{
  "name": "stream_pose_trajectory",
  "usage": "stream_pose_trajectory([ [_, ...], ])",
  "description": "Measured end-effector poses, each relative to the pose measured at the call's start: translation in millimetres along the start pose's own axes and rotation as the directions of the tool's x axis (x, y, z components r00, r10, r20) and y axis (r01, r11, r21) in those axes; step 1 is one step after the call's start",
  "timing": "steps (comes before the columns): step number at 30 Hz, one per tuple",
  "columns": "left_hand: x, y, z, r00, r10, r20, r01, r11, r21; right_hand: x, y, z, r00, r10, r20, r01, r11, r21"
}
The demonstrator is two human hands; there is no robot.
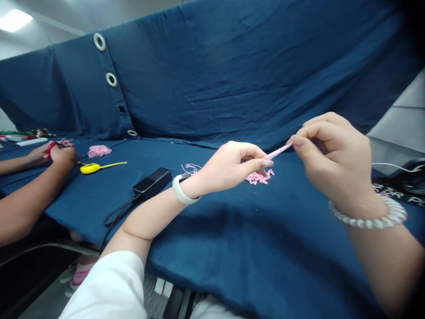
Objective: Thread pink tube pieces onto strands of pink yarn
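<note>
My left hand [232, 166] is closed in a pinch on one end of a thin pink strip [278, 151]. My right hand [332, 155] pinches the other end, so the strip is stretched between the two hands above the blue cloth-covered table [232, 248]. Just under the hands lies a small heap of pink yarn pieces [257, 178], with a loose pink thread [190, 168] to its left. A white band sits on my left wrist and a clear coil bracelet on my right wrist.
A black power adapter [152, 182] with cable lies left of my left arm. Farther left are a yellow tape measure [90, 168], another pink yarn clump [98, 151] and another person's hands [56, 155] holding something red. Blue curtain cloth rises behind.
</note>
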State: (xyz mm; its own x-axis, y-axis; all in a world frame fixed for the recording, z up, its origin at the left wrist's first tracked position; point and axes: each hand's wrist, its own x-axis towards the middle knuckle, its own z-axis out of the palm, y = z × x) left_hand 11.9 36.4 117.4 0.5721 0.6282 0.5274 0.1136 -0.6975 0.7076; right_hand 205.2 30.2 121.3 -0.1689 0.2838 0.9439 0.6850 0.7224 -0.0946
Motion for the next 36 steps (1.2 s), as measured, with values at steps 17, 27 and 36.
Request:
stream_pose_trajectory([
  [17,11.1,-14.8,-3.0,0.931,0.248,-0.266,-0.322,0.902,-0.288,-17.1,-14.8,37.1,0.811,0.449,0.375,-0.573,0.482,0.663],
  [27,11.6,-12.7,-0.1,0.772,0.291,-0.564,-0.381,0.923,-0.045,-12.8,-25.7,32.5,0.87,0.432,0.237,-0.479,0.632,0.609],
  [36,5.8,-2.7,1.0,0.969,-0.046,-0.244,-0.106,0.814,-0.571,-7.6,-34.5,21.6,0.96,0.281,0.002,-0.246,0.834,0.494],
])
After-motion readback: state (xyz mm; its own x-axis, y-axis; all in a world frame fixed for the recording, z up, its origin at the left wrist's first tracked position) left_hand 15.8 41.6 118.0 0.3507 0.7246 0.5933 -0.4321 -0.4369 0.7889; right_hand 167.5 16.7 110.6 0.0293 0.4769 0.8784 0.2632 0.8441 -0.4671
